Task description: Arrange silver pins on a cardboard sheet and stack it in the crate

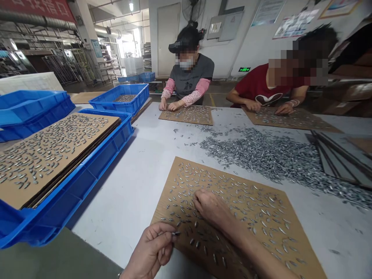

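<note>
My left hand point(154, 246) is at the near left edge of a brown cardboard sheet point(162, 207). Pinched between its thumb and forefinger is a small spindle-shaped metal piece point(176, 233), its pointed end sticking out to the right. My right hand point(208, 204) reaches over the middle of the same sheet, fingers curled downward onto it. Whatever those fingertips hold is hidden beneath the hand. Many similar grey pieces lie spaced apart across the cardboard, mostly slanting the same way, and the right forearm covers some of them.
Beyond the sheet spreads a large loose heap of metal pieces point(261, 155). To the left, a blue tray point(95, 170) holds stacked cardboard sheets covered with pieces. Two co-workers bend over their own sheets across the white table point(128, 190). Flat dark-edged panels point(343, 155) lie at right.
</note>
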Action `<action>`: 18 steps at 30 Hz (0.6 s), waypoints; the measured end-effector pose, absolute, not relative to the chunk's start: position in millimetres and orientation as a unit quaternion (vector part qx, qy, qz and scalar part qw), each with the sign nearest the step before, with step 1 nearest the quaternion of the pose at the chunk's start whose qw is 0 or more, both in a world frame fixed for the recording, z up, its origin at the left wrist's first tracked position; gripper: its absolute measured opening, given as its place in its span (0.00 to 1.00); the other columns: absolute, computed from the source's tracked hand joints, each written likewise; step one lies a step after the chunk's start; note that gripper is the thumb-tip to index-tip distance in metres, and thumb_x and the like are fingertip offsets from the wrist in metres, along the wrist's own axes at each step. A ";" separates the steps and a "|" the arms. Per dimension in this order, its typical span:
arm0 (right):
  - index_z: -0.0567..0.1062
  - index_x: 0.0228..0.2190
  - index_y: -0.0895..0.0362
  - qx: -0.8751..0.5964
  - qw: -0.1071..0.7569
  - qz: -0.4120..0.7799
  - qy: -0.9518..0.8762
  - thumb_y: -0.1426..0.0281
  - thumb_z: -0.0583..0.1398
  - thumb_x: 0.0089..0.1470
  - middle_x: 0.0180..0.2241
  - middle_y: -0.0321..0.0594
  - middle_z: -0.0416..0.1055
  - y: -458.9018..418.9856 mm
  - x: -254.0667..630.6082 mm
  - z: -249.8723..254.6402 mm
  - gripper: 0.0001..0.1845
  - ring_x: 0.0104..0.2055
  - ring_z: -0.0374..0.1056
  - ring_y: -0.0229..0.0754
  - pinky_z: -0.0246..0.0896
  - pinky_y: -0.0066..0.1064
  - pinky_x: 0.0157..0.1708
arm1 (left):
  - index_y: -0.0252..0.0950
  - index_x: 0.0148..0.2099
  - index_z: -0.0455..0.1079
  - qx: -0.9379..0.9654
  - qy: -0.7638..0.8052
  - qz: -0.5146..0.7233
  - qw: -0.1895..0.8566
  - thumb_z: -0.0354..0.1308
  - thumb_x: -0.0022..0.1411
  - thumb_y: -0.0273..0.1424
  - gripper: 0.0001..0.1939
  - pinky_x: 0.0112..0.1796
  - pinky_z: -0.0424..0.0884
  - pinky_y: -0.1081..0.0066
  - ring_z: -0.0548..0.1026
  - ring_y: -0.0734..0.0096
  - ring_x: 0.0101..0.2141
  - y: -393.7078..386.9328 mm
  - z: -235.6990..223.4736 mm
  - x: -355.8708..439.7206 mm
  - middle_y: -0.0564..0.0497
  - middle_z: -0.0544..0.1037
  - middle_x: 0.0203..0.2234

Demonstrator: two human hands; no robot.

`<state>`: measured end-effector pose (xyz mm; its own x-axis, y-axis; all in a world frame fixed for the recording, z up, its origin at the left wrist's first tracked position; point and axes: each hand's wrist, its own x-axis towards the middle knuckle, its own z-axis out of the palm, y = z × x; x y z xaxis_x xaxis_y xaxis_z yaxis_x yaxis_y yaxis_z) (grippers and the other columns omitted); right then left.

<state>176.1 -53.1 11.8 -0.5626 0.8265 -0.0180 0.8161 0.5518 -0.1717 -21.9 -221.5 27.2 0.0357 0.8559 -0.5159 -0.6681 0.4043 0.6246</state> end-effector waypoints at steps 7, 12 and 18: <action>0.72 0.28 0.54 -0.487 0.039 0.095 -0.867 0.74 0.54 0.66 0.33 0.41 0.76 -53.3 177.7 13.4 0.14 0.34 0.70 0.41 0.48 0.32 0.32 | 0.33 0.35 0.75 0.131 0.426 0.541 0.714 0.79 0.50 0.40 0.20 0.20 0.44 0.76 0.61 0.86 0.17 -220.5 21.4 -18.2 0.49 0.80 0.27; 0.73 0.29 0.54 -0.517 0.036 0.112 -0.848 0.72 0.53 0.66 0.33 0.42 0.77 -55.0 173.3 15.0 0.14 0.35 0.71 0.42 0.49 0.32 0.32 | 0.32 0.35 0.75 0.132 0.425 0.536 0.718 0.79 0.50 0.39 0.20 0.21 0.45 0.76 0.61 0.86 0.19 -218.7 20.8 -11.0 0.52 0.76 0.25; 0.74 0.30 0.54 -0.505 0.100 0.135 -0.847 0.69 0.53 0.68 0.33 0.42 0.76 -69.4 187.3 34.3 0.15 0.36 0.72 0.44 0.55 0.32 0.34 | 0.34 0.34 0.74 0.139 0.429 0.531 0.718 0.78 0.50 0.36 0.17 0.21 0.42 0.76 0.56 0.85 0.18 -218.2 21.7 -9.0 0.58 0.67 0.19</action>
<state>187.3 -69.4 34.3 -0.4696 0.8823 0.0328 0.8286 0.4532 -0.3288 -9.0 -218.2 21.7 0.0693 0.8810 -0.4680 -0.6430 0.3981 0.6543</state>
